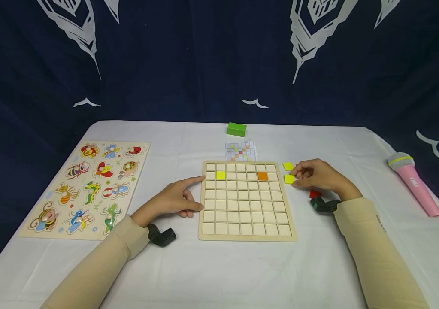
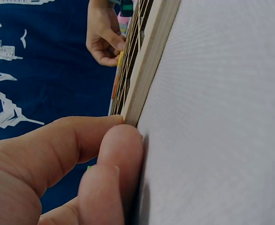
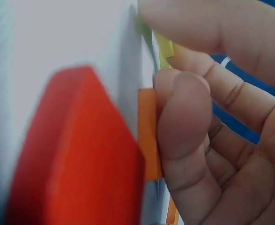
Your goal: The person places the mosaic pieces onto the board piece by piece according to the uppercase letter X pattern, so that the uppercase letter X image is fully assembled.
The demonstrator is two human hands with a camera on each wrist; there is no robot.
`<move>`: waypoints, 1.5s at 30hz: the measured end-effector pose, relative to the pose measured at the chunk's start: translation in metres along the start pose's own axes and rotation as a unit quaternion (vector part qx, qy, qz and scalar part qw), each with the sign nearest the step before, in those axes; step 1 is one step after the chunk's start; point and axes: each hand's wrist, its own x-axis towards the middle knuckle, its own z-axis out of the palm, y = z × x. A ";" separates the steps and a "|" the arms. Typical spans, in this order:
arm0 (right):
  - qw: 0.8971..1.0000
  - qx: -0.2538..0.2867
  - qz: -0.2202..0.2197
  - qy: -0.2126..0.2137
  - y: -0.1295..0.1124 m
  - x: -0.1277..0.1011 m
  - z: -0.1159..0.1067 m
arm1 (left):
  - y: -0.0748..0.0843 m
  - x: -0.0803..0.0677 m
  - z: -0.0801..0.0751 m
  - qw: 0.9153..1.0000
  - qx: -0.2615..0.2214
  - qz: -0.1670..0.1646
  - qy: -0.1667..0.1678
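A wooden grid board (image 1: pixel 247 237) lies in the middle, with a yellow tile (image 1: pixel 221 175) and an orange tile (image 1: pixel 262 176) in its second row. My left hand (image 1: pixel 173 198) touches the board's left edge with spread index finger and thumb; the left wrist view shows fingertips (image 2: pixel 121 140) right at the wooden edge. Off the board's right side, my right hand (image 1: pixel 317 175) pinches a yellow square tile (image 1: pixel 289 179) between thumb and fingertips. Another yellow tile (image 1: pixel 288 166) lies just beyond. Close to the curled fingers, an orange tile (image 3: pixel 149 136) shows in the right wrist view.
A red tile (image 1: pixel 315 194) sits under the right wrist. Behind the board are a colored pattern card (image 1: pixel 240 151) and a green block (image 1: pixel 236 129). An insect picture puzzle (image 1: pixel 99 171) lies left, a pink microphone (image 1: pixel 416 186) right. White cloth covers the table.
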 end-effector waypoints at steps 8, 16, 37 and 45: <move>1.000 0.015 0.010 0.008 -0.005 0.001 -0.002 | -0.001 0.001 0.000 1.000 0.001 -0.002 0.001; 0.994 0.107 -0.002 0.014 -0.015 -0.001 -0.002 | 0.001 0.001 0.000 1.000 0.003 -0.002 0.001; 0.980 0.198 -0.010 -0.018 -0.062 0.005 0.025 | -0.002 0.001 0.001 1.000 0.006 0.003 0.003; 0.979 0.199 -0.016 -0.041 -0.074 0.016 0.037 | -0.002 0.002 0.000 1.000 0.010 -0.001 0.004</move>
